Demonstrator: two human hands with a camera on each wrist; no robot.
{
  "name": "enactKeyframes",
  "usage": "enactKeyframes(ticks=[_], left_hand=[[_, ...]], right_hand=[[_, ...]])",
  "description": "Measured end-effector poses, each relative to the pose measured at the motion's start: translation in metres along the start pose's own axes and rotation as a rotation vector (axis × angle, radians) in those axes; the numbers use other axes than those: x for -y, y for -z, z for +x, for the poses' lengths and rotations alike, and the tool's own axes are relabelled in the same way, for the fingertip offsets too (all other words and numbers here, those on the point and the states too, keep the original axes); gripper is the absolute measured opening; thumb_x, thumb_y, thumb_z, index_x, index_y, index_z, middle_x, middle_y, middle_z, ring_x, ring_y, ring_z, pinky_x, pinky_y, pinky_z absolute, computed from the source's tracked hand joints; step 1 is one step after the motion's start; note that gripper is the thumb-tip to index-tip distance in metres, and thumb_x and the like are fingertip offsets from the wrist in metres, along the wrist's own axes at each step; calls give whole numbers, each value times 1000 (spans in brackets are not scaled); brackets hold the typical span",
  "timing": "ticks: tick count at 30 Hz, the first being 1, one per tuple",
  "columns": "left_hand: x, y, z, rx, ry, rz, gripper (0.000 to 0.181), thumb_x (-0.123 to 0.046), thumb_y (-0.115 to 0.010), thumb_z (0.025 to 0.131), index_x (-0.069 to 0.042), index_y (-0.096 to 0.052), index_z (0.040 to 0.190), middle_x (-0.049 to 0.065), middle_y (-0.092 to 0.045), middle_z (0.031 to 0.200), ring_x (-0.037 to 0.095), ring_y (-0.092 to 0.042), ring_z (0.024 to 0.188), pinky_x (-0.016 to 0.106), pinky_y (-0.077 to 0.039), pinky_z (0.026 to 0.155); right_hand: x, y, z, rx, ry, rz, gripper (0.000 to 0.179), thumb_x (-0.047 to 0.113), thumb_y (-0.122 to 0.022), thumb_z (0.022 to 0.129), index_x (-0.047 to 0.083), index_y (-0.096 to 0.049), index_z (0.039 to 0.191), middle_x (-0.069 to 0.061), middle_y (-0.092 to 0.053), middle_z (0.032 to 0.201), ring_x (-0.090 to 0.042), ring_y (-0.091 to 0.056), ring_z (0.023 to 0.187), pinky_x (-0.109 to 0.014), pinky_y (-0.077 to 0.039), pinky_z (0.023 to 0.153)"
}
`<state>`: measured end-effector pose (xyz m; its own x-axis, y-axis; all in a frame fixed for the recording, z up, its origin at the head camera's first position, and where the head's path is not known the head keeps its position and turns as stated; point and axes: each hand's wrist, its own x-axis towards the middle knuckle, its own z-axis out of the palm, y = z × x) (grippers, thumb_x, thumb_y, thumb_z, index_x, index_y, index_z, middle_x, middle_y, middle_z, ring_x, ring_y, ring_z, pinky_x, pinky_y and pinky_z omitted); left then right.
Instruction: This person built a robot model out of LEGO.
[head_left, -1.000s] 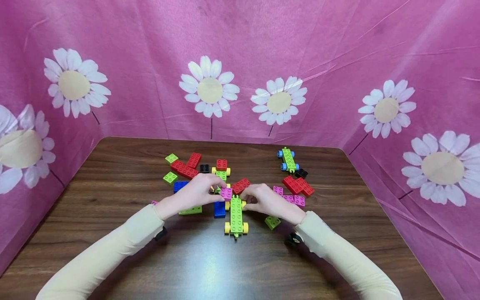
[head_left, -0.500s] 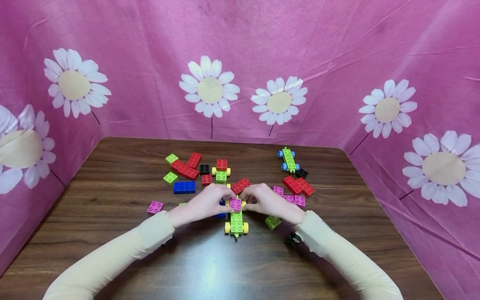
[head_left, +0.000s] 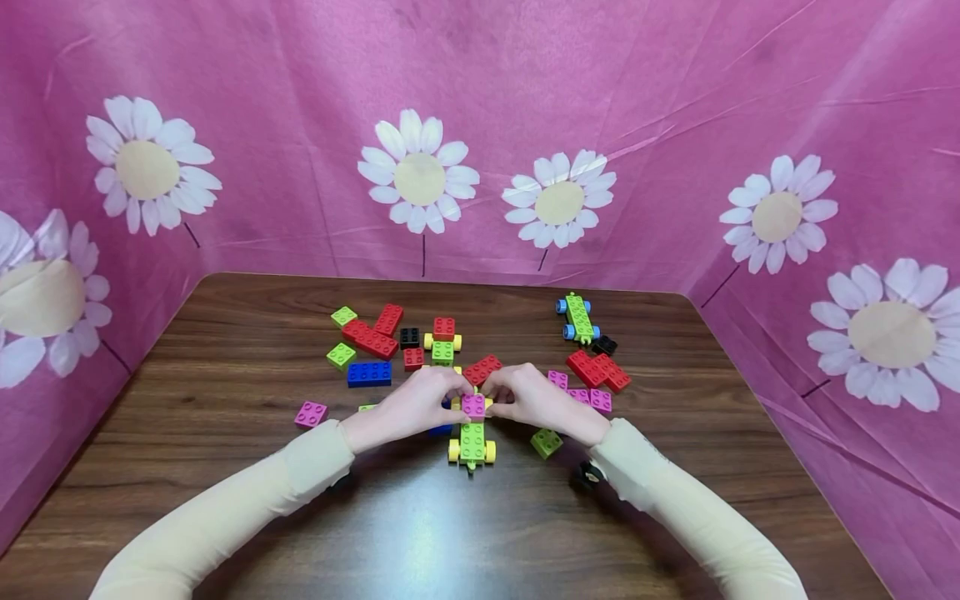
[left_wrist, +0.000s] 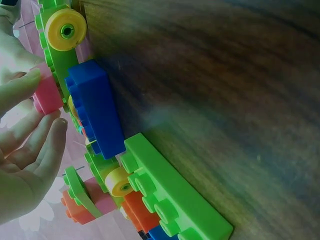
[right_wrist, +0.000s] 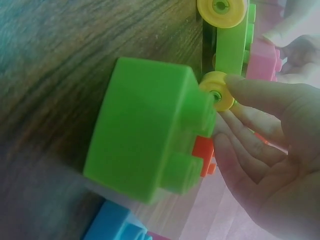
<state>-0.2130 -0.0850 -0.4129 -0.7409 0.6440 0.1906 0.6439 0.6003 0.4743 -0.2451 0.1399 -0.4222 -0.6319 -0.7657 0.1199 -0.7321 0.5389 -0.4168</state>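
A pink building brick (head_left: 473, 406) sits on the far half of a green toy car base (head_left: 472, 443) with yellow wheels. My left hand (head_left: 416, 406) pinches this brick between thumb and fingers; the left wrist view shows the pink brick (left_wrist: 48, 92) against the base's studs. On the other side, my right hand (head_left: 534, 402) holds the base by a far yellow wheel (right_wrist: 216, 92), thumb on one side and fingers beyond. Whether the brick is pressed fully down I cannot tell. Partly behind the left hand lies a blue brick (left_wrist: 97, 107).
Left are red bricks (head_left: 370, 339), a blue brick (head_left: 369, 374) and a pink brick (head_left: 311, 414). Behind the hands stands another yellow-wheeled car (head_left: 442, 350). Right are red bricks (head_left: 597, 371), pink bricks (head_left: 578, 397), a green brick (head_left: 547, 443) and a blue-wheeled base (head_left: 577, 318).
My left hand has carried the pink brick right and slightly toward me, from beside the car base's far end onto its studs. The right hand has kept its place at the wheel.
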Motion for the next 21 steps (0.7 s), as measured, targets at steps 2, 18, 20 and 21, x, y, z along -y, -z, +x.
enactKeyframes(ticks=[2,18,20,21], left_hand=[[0,1,1,4,4,1,27,-27,-78,85,-8,-75,105,3,-76,101,15,-67,85,20,-52,71],[1,3,8,16,33,8,26,-25,-78,85,-7,-76,104,4,-76,96,14,-61,76,17,-44,62],[1,4,9,20,39,3,25,-24,-79,85,-7,-76,103,4,-76,95,13,-60,75,17,-44,61],[0,5,9,23,41,-1,24,-23,-79,85,-7,-76,103,4,-76,95,13,-60,74,17,-44,61]], right_hand=[[-1,0,0,-2,1,-4,15,16,-78,85,7,-72,97,-5,-75,91,-8,-66,74,-20,-57,68],[-4,3,5,-8,-25,-21,13,13,-76,86,8,-72,97,-4,-75,90,-10,-66,76,-20,-56,69],[-5,3,5,-9,-30,-21,12,13,-76,86,8,-72,97,-4,-75,90,-9,-65,75,-20,-56,69],[-5,3,5,-9,-33,-21,12,13,-76,86,8,-72,97,-3,-75,89,-9,-65,75,-20,-55,69]])
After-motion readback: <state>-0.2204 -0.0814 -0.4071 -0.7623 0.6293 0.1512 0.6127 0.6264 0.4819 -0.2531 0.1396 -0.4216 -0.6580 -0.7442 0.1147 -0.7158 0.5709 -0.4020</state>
